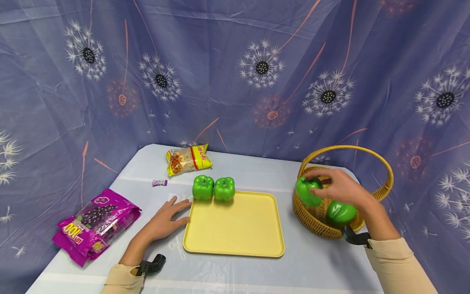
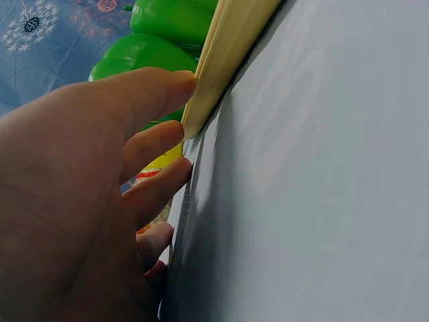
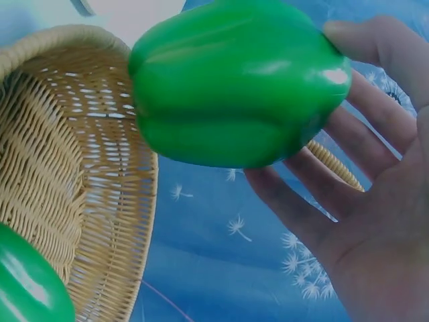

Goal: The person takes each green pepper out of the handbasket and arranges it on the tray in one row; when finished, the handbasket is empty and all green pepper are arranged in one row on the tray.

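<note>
My right hand [image 1: 339, 187] holds a green bell pepper [image 1: 307, 192] between thumb and fingers, over the left side of a wicker basket [image 1: 312, 223]. In the right wrist view that pepper [image 3: 234, 87] is beside the basket's rim [image 3: 137, 201]. Another green pepper [image 1: 340, 213] lies inside the basket. At the left edge of a yellow tray [image 1: 235, 228], my left hand [image 1: 165, 220] rests with its fingers spread; thumb and index fingertip touch the tray's side [image 2: 214, 67]. Two green bell peppers [image 1: 203, 188] [image 1: 224, 189] sit side by side at the tray's far left corner.
A purple candy bag [image 1: 97, 224] lies at the table's left side. Farther back are a small purple wrapped candy [image 1: 159, 183] and a yellow-and-clear food packet [image 1: 189, 159]. The basket's tall handle [image 1: 385, 171] arches above it. A blue dandelion-print curtain [image 1: 220, 81] hangs behind the table.
</note>
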The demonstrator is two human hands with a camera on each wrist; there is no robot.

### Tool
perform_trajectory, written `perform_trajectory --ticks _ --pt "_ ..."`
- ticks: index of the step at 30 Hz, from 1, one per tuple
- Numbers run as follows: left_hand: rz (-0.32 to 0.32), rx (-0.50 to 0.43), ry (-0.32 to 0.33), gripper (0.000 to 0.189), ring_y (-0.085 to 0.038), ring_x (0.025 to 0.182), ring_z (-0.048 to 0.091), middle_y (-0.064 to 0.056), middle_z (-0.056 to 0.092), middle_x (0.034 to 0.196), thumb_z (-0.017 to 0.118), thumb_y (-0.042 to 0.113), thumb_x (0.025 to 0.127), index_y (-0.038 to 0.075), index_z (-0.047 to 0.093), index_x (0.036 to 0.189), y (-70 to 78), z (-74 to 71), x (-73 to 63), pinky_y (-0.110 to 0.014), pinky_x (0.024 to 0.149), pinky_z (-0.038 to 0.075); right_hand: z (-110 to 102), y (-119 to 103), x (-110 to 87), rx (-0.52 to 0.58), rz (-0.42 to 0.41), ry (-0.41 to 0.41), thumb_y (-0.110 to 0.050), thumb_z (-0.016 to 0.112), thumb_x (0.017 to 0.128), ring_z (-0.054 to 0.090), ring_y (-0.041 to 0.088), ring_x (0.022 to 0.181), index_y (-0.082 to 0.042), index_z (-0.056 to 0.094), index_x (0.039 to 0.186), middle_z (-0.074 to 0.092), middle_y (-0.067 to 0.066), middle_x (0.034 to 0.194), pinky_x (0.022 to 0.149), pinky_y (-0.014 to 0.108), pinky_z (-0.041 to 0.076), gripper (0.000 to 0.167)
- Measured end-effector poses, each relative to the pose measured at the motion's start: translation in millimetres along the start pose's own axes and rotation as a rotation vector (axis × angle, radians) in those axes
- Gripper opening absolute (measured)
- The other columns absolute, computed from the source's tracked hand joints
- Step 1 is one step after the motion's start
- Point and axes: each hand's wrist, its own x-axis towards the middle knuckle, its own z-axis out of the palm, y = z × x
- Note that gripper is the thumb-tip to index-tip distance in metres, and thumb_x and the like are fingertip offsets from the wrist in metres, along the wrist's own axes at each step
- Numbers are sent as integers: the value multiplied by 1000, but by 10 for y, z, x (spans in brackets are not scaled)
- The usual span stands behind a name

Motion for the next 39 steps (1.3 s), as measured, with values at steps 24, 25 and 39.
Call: perform_trajectory --ticks 24,25,39 --pt "-6 -5 -1 54 -44 140 17 -9 49 142 65 39 91 15 55 138 -12 1 4 -61 111 9 491 -233 387 154 -149 103 -30 80 80 59 19 105 -16 66 119 64 -2 115 86 44 53 44" --pt "-5 -4 -2 54 -44 140 16 -9 49 142 65 39 91 15 55 138 -14 -2 2 -61 111 9 518 -245 411 162 -165 96 -29 79 81 59 19 106 -14 65 120 64 -1 116 86 44 53 44" --pt "2 -9 -3 55 -45 140 16 -8 48 143 65 39 91 15 54 138 -11 0 2 -62 111 8 872 -343 632 240 -212 68 -11 78 79 57 18 109 -13 65 118 62 0 117 92 43 50 41"
